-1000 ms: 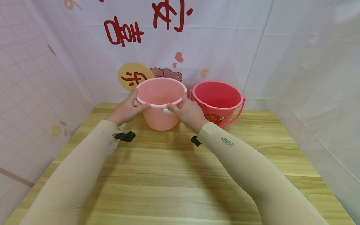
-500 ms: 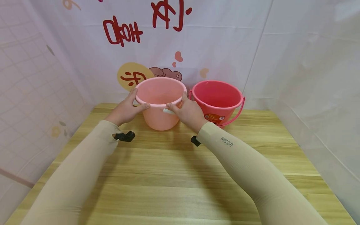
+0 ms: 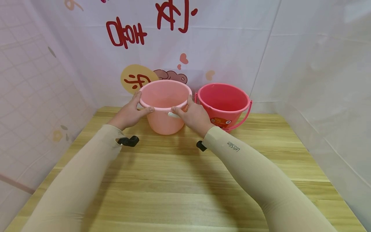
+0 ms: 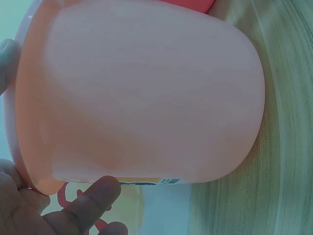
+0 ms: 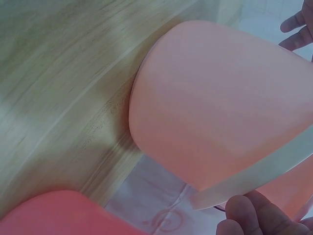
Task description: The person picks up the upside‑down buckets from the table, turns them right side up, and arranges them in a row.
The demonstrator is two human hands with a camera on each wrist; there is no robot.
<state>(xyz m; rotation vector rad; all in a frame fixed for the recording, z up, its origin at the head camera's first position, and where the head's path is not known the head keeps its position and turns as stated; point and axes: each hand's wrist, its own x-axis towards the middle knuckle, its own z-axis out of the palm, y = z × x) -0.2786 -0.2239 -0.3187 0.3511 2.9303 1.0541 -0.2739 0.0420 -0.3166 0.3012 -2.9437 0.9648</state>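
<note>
A light pink bucket (image 3: 165,124) stands upright on the wooden table, toward the back. My left hand (image 3: 129,113) grips its rim on the left, with the thumb at the front edge and fingers along the outer side. On the right, my right hand (image 3: 197,117) holds the rim, its thumb also in front. A pale handle (image 5: 259,169) crosses the bucket's side in the right wrist view, close to the right fingers. In the left wrist view, left fingertips (image 4: 100,196) lie by a printed label (image 4: 146,181) on the far side.
To the right, behind my right hand, stands a deep pink bucket (image 3: 232,116) with a hanging handle (image 3: 246,116) and a label. The wooden table (image 3: 162,187) meets a printed white cloth (image 3: 232,42) at the back, with cloth along both sides.
</note>
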